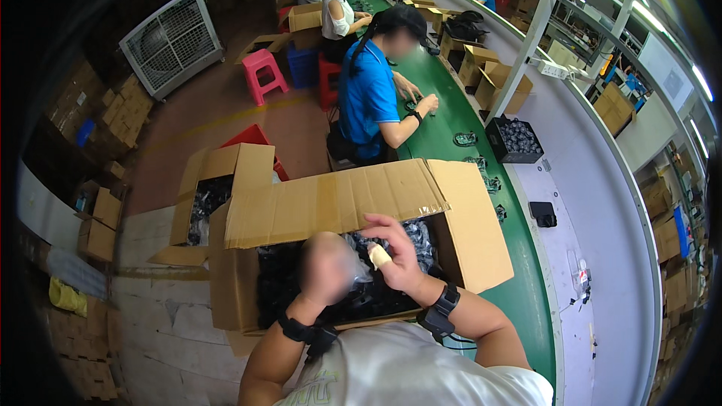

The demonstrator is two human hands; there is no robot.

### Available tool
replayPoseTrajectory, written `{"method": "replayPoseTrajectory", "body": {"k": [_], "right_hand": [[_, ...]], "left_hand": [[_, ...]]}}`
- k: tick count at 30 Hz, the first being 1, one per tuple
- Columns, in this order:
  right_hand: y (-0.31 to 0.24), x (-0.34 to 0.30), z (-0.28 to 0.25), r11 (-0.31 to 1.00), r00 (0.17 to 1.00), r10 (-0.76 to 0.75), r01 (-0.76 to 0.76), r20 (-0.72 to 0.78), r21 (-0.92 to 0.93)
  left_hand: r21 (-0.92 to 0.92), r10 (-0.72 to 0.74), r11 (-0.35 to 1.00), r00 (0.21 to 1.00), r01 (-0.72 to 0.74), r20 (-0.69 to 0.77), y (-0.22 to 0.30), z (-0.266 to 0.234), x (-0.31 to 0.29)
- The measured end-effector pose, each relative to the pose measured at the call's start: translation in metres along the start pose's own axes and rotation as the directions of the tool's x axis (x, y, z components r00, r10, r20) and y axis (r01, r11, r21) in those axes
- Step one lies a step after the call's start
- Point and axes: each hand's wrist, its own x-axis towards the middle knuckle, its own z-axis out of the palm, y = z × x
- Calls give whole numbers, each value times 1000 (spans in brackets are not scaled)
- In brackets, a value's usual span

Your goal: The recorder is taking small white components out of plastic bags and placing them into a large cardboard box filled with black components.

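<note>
My left hand is over the open cardboard box in front of me, too blurred for its fingers to show. Against its right side is a piece of clear plastic, perhaps a bag; whether that hand holds it I cannot tell. Close by on the right, my right hand has its fingers apart, with a pale yellow cover on one digit and nothing visibly gripped. Below both hands, the box is filled with dark items in clear plastic bags. Black bands circle both my wrists.
A green conveyor belt runs along the right, carrying several small bagged dark items. Beside it stands a black bin of dark parts. A co-worker in blue sits beyond my box. Another open carton stands left.
</note>
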Motion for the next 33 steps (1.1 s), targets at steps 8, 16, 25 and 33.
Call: {"method": "replayPoseTrajectory", "body": {"k": [8, 16, 25, 33], "right_hand": [[0, 1, -1, 883, 823, 65, -311, 564, 352], [7, 12, -10, 988, 918, 43, 21, 394, -156], [13, 0, -16, 956, 941, 93, 6, 325, -292], [-15, -2, -2, 912, 867, 240, -46, 438, -408]], "left_hand": [[-9, 479, 876, 867, -482, 139, 4, 6, -15], [72, 370, 918, 907, -391, 202, 2, 0, -11], [682, -601, 692, 713, 236, 362, -117, -66, 3], [758, -729, 538, 655, 369, 199, -175, -55, 0]]}}
